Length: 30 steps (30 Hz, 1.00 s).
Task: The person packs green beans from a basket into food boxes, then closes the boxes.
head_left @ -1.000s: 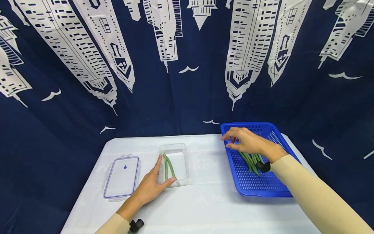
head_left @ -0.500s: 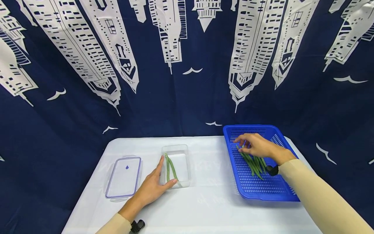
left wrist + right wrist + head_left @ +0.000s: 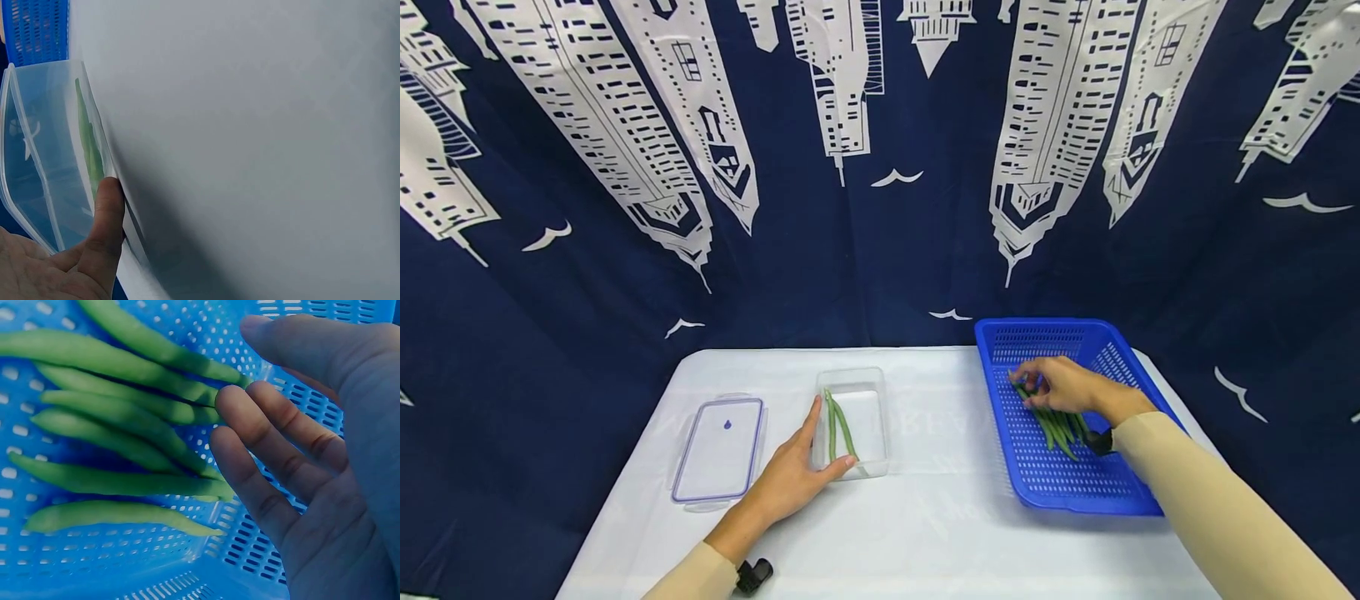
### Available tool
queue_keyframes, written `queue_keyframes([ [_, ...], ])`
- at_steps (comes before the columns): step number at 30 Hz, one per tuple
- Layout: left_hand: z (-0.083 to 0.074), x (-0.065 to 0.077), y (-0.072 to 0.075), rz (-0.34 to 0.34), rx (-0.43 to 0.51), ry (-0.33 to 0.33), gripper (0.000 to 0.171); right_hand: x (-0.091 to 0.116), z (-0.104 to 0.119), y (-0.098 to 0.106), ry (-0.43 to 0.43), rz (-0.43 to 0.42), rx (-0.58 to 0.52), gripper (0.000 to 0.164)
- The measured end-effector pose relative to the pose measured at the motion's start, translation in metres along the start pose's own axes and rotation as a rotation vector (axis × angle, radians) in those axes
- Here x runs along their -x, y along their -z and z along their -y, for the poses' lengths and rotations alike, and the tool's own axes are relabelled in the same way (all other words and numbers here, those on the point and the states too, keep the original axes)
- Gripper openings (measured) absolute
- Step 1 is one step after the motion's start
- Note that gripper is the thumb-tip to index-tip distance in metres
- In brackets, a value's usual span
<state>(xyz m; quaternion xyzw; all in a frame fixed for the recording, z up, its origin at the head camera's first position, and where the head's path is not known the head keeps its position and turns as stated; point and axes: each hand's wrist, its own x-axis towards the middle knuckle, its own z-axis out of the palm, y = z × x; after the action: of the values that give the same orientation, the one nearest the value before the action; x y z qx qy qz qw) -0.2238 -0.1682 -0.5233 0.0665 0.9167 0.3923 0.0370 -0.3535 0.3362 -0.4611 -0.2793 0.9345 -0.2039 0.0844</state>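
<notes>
A clear plastic container (image 3: pixel 868 417) stands mid-table with two green beans (image 3: pixel 844 427) lying lengthwise inside. My left hand (image 3: pixel 786 483) rests against its left side and near corner, fingers fairly straight and thumb apart. The left wrist view shows the thumb (image 3: pixel 107 215) touching the container wall (image 3: pixel 40 94). On the right, my right hand (image 3: pixel 1060 383) reaches into a blue basket (image 3: pixel 1011 467) over several green beans (image 3: pixel 1056 435). In the right wrist view its fingertips (image 3: pixel 234 409) meet the ends of the beans (image 3: pixel 106 484), while the thumb stays apart; the index finger is mostly hidden.
A clear lid with a blue-purple seal (image 3: pixel 718 450) lies flat left of the container. White cloth (image 3: pixel 932 517) covers the table. Behind it hangs a dark blue curtain (image 3: pixel 880 275) with white building prints.
My right hand has lowered from the basket's left rim into the basket, down to the beans. My left hand stays at the container. The whole view has shifted slightly.
</notes>
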Motion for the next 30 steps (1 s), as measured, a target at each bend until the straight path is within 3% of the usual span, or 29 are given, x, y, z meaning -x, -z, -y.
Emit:
queue_keyframes([
  [10, -0.0025, -0.0004, 0.0, 0.005, 0.004, -0.002, 0.122, 0.0059, -0.0057, -0.0052, -0.061, 0.098, -0.07, 0.045],
  [19, -0.0024, 0.0005, 0.0002, 0.004, 0.011, 0.006, 0.123, 0.0017, -0.0049, -0.0059, -0.045, 0.102, -0.052, 0.047],
  [27, -0.0014, 0.0007, -0.0001, -0.001, 0.004, 0.012, 0.122, -0.0009, -0.0015, -0.0065, -0.026, 0.141, -0.162, 0.055],
  [30, -0.0025, 0.0008, 0.0005, 0.001, 0.004, 0.013, 0.122, -0.0037, -0.0025, -0.0095, -0.005, 0.149, -0.156, 0.053],
])
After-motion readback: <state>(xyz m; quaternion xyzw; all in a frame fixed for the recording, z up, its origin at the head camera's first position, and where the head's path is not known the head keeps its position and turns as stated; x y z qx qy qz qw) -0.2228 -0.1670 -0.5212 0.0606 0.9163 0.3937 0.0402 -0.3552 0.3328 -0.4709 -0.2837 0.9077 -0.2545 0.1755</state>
